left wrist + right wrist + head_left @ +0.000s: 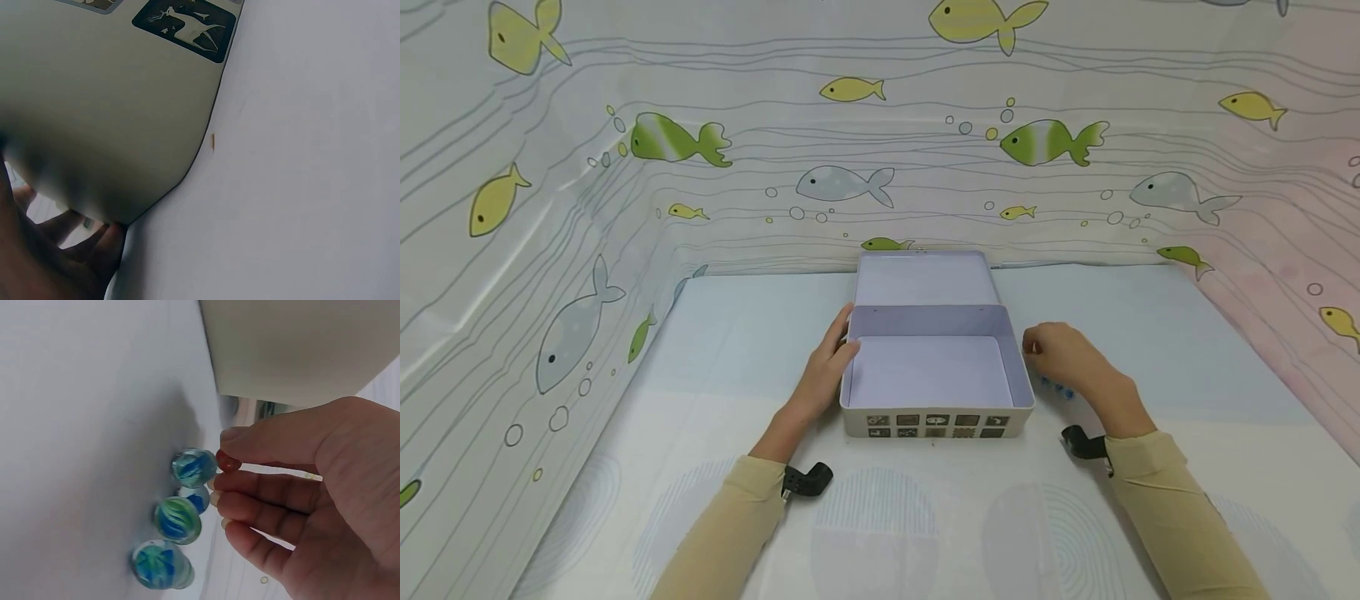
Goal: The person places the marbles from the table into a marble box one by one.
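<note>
Red, rounded piece (230,463) beside blue-swirled clear marbles (177,520)

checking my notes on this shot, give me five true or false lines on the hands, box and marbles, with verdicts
1. The right hand pinches a small red object. True.
2. The marbles lie inside the box. False: they lie on the table, to its right.
3. Small pictures decorate the box's front. True.
4. The lid is shut. False: it is open.
5. The left hand holds the box's left side. True.
</note>
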`<state>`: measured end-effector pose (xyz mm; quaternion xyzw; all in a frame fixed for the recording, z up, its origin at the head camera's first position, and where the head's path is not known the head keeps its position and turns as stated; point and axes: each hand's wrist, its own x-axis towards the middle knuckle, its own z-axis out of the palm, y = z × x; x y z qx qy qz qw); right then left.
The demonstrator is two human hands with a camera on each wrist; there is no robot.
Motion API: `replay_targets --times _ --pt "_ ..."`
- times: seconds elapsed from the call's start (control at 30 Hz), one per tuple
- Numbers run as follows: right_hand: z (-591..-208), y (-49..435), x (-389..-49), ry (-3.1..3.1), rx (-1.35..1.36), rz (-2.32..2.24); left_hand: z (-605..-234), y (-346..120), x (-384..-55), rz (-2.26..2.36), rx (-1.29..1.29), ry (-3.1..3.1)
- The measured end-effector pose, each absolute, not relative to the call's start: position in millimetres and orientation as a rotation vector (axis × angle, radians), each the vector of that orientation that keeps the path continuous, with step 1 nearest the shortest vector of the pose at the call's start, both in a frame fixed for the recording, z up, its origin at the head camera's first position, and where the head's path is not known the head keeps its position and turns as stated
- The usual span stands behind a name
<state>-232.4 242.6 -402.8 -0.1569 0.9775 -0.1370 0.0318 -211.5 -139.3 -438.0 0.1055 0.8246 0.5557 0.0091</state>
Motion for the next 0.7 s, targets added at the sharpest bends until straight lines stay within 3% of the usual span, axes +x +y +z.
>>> replay_targets --times 0.7 --pt "-381.4 239.7 -225.5 3.122 -0.569 -0.499 -436.8 -139.5 -210.2 1.723 0.325 2.592"
